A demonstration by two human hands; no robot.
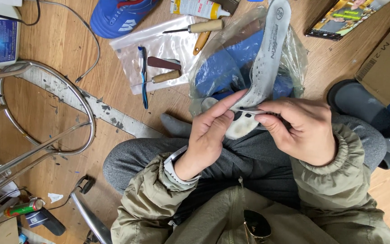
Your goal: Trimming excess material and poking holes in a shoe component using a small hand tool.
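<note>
A long grey shoe insole (269,54) stretches away from me over my lap, its heel end worn and spotted dark. My left hand (211,133) pinches the heel end between thumb and fingers. My right hand (301,131) grips a thin metal blade-like tool (253,111) laid across the same heel end. Beneath the insole lies a clear plastic bag with a blue shoe (224,68) inside.
On the wooden floor, a clear plastic sheet (159,47) carries a blue toothbrush (143,74), wooden-handled tools (165,77) and an awl (195,28). Another blue shoe (118,16) lies far left, a glue tube (197,8) at top. A metal stool frame (46,135) stands left, a cardboard box (387,54) right.
</note>
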